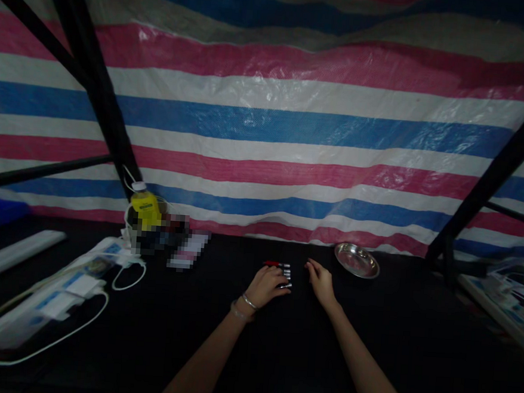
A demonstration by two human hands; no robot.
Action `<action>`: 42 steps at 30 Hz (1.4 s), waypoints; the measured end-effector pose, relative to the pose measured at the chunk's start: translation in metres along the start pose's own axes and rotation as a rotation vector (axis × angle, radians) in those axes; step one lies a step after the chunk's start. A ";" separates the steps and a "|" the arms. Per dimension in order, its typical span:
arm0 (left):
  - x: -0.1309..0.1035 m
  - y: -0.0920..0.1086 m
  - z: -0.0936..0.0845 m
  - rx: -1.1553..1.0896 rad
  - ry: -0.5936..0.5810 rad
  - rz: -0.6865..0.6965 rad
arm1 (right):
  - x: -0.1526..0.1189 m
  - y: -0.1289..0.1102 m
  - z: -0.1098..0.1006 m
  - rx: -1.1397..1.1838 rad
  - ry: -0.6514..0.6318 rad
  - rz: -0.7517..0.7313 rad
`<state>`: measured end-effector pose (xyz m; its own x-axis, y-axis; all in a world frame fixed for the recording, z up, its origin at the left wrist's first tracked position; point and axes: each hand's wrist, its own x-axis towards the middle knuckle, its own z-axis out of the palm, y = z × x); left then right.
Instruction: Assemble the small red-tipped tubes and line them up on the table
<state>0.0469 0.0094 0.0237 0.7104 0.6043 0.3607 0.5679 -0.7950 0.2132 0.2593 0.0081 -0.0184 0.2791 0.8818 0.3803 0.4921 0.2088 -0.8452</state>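
My left hand (268, 282) lies palm down over a row of several slim pen-like sticks (287, 274) with silver ends on the black table. Its fingers are spread across them, with the thumb apart on the near side. The farthest stick, a red one (275, 264), shows beyond the fingertips; most of the others' length is hidden under the hand. To the right of the row, my right hand (321, 282) is closed just above the table, fingers curled and pressed together. Whether anything small is between those fingertips cannot be made out.
A round metal dish (357, 261) sits right of my right hand. Leftward are a blurred phone-like item, a yellow bottle (145, 208), a white power strip (64, 293) with cables and a white bar (18, 253). Black metal posts (473, 193) flank a striped tarp (294, 127).
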 end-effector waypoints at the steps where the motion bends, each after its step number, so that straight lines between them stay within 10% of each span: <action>1: 0.000 0.000 0.000 -0.005 0.000 0.002 | 0.000 -0.002 0.000 -0.028 0.007 -0.039; 34: 0.000 0.008 -0.007 -0.253 0.107 -0.109 | -0.003 0.003 -0.002 -0.404 0.066 -0.118; 42: 0.003 0.000 -0.004 -0.466 0.312 -0.250 | -0.003 0.005 -0.001 -0.402 0.066 -0.141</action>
<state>0.0474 0.0106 0.0289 0.3843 0.7873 0.4821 0.4099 -0.6135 0.6750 0.2621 0.0055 -0.0235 0.2320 0.8248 0.5156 0.8075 0.1323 -0.5749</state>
